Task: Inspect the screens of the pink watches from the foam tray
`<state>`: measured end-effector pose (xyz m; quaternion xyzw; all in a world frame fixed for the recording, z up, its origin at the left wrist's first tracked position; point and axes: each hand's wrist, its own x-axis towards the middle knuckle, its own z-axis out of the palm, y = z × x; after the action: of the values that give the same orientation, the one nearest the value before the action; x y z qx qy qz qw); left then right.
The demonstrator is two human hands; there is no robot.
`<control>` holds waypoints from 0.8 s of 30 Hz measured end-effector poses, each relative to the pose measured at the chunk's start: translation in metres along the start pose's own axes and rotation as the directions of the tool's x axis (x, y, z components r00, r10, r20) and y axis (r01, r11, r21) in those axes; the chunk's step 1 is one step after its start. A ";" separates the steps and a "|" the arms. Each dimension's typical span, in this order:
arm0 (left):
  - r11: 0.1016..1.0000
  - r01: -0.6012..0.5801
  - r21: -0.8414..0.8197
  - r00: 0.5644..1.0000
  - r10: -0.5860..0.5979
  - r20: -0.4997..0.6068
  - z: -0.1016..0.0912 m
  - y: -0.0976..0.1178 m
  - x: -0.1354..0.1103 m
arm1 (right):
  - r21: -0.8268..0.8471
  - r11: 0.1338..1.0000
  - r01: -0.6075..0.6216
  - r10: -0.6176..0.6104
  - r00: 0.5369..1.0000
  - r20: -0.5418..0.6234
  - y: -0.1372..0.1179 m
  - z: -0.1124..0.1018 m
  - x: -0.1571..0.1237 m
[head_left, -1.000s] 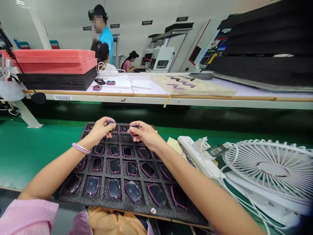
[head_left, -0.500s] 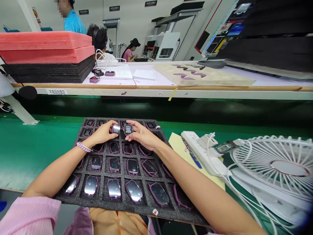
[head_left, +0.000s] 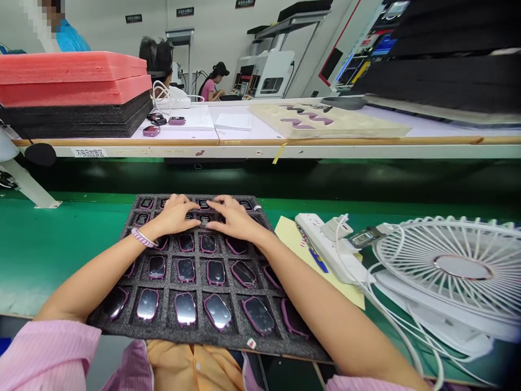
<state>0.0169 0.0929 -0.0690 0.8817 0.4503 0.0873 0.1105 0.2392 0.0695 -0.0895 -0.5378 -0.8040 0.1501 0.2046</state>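
Note:
A black foam tray holds rows of watches with purple cases and dark screens. My left hand is over the second row from the back, thumb and forefinger apart around a compartment whose watch is mostly hidden. Opposite it, my right hand has its fingers spread. Between the two thumbs lies a watch with white text on its screen. Behind it, near my right fingertips, sits another lit watch. Whether the fingertips touch either watch is hard to see.
A white power strip, a yellow sheet with a blue pen and a white fan are to the right. The shelf ahead bears red and black foam and several watches. People sit and stand beyond.
Both hands have lowered the two lit watches into the tray, and the fingers have spread. The whole view has shifted slightly.

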 end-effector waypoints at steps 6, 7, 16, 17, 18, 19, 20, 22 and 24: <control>0.999 -0.049 0.006 0.996 0.049 0.078 0.015 0.060 0.040 | -0.489 0.774 -0.402 0.442 0.896 -0.037 0.012 -0.044 -0.021; 1.000 -0.028 0.001 0.996 0.028 0.084 0.020 0.068 0.045 | -0.507 0.756 -0.415 0.473 0.881 -0.016 0.015 -0.044 -0.024; 0.921 0.024 -0.389 1.000 -0.016 0.024 0.015 0.079 0.043 | -0.496 0.801 -0.336 0.440 0.891 0.108 0.022 -0.032 -0.027; 0.883 0.025 -0.468 1.000 -0.017 0.020 0.008 0.076 0.040 | -0.484 0.810 -0.332 0.436 0.892 0.119 0.023 -0.033 -0.027; 0.835 0.034 -0.550 0.999 -0.027 0.021 0.000 0.072 0.036 | -0.473 0.817 -0.330 0.434 0.892 0.126 0.024 -0.033 -0.026; 0.779 0.047 -0.625 0.999 -0.040 0.026 -0.008 0.068 0.032 | -0.477 0.815 -0.329 0.434 0.892 0.127 0.026 -0.033 -0.026; 0.714 0.064 -0.697 0.998 -0.057 0.033 -0.015 0.064 0.027 | -0.466 0.816 -0.342 0.435 0.894 0.107 0.028 -0.032 -0.025; 0.556 0.107 -0.825 0.992 -0.111 0.054 -0.028 0.055 0.017 | -0.266 0.885 -0.383 0.404 0.914 0.029 0.029 -0.028 -0.024; 0.396 0.142 -0.907 0.981 -0.180 0.075 -0.035 0.045 0.006 | 0.246 0.916 -0.317 0.332 0.943 -0.018 0.024 -0.023 -0.022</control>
<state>0.0469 0.0762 -0.0227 0.6318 0.4158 0.3212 0.5698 0.2773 0.0588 -0.0842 -0.6392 -0.6731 0.2621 0.2640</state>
